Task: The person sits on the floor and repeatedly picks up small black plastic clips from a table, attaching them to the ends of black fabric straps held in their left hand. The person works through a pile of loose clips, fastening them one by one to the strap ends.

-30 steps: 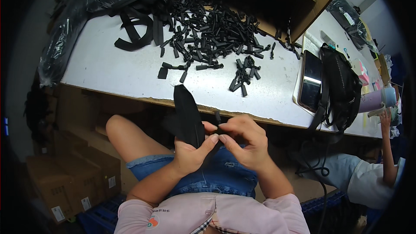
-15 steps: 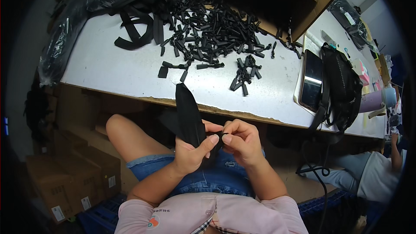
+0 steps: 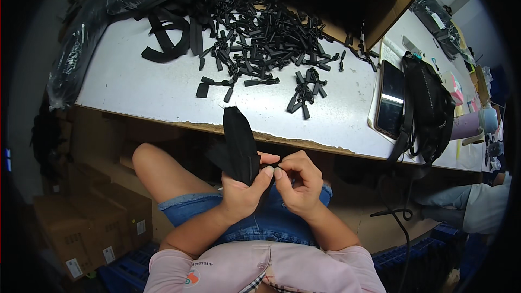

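My left hand is closed around a folded black fabric strip, which looks like zipper tape. Its far end stands up toward the table edge. My right hand pinches a small black piece against the left fingertips, above my lap. Fingers hide most of that piece, so its kind cannot be made out. On the white table ahead lies a large heap of black zipper sliders with pull tabs. A smaller cluster of zipper sliders sits nearer to me.
An open cardboard box stands behind the heap. Black straps and a plastic-wrapped bundle lie at left. A phone, a black bag and a purple cup are at right. Cartons stand below left.
My hands have drawn closer at the fingertips, and the right fingers have curled in more. The fabric strip has shifted slightly to the right. At far right, another person has moved partly out of view.
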Demonstrator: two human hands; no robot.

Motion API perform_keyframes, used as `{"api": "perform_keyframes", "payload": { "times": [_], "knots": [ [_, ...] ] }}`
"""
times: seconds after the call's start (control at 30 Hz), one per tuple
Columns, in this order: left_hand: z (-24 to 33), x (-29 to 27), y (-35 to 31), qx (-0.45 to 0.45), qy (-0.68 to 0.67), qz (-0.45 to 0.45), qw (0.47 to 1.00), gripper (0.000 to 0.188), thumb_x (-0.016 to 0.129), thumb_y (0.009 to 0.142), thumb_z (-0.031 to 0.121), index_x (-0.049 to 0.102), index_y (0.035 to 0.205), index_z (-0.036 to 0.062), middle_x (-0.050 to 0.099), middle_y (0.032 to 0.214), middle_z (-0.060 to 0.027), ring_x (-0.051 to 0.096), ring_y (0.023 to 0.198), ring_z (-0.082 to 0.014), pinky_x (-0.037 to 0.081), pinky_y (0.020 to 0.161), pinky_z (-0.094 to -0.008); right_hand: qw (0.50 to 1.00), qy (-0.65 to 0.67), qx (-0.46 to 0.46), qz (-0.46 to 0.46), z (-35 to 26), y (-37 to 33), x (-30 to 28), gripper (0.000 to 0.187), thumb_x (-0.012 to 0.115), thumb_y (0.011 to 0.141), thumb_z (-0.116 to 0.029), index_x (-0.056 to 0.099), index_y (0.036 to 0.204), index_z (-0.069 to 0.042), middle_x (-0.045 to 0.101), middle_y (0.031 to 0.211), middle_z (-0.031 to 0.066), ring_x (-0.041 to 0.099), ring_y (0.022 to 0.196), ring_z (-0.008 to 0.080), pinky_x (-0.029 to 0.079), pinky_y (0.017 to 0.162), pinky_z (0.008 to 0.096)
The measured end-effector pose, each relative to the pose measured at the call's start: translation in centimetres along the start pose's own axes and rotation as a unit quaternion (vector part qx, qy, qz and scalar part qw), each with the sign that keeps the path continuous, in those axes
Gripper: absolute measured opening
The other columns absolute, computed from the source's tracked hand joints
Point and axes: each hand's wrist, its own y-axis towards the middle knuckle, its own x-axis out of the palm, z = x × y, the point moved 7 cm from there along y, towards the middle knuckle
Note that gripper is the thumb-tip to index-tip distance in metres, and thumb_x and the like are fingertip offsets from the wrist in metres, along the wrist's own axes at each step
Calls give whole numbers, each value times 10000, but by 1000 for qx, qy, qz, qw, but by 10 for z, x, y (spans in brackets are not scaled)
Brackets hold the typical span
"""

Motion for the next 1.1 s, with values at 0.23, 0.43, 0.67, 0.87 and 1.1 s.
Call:
{"api": "perform_keyframes", "payload": {
  "times": [0.23, 0.43, 0.67, 0.87, 1.1],
  "knots": [
    [6, -1, -1, 10, 16, -14, 1000, 158, 558, 783, 65, 557, 912, -27, 475, 864, -55, 431, 501, -32, 339, 399, -148, 972, 175, 143, -72, 18, -5, 8, 48, 527, 785, -27, 517, 786, 19, 491, 736, 50, 399, 572, 62, 327, 488, 182],
    [6, -4, -1, 47, 34, -59, 997, 140, 549, 797, 52, 556, 908, -32, 502, 857, -67, 455, 557, -53, 371, 466, -163, 957, 217, 177, -74, 23, -10, 10, 71, 527, 809, -50, 523, 802, 20, 481, 736, 34, 427, 603, 68, 344, 506, 184],
    [-3, -11, -2, -97, -45, -55, 993, 116, 558, 792, 26, 566, 901, -13, 534, 813, -32, 498, 673, -68, 402, 575, -181, 995, -27, -84, -50, -11, 0, 2, 79, 576, 734, 1, 536, 802, 7, 518, 713, 84, 457, 519, 121, 367, 434, 214],
    [13, -6, -3, 57, 74, -55, 994, 87, 561, 799, 49, 550, 869, -1, 531, 781, -27, 480, 652, -63, 394, 566, -184, 991, -59, -120, -19, -16, -1, -1, 125, 611, 692, 9, 549, 800, -8, 524, 679, 61, 438, 477, 105, 342, 406, 207],
    [9, -11, -2, 27, -8, -66, 997, 85, 561, 808, 80, 546, 849, 7, 528, 777, -25, 475, 647, -67, 398, 566, -196, 977, 53, 34, -205, -8, 10, 12, 121, 637, 693, -51, 541, 749, -2, 499, 640, 56, 423, 453, 116, 331, 401, 221]
  ]
}}
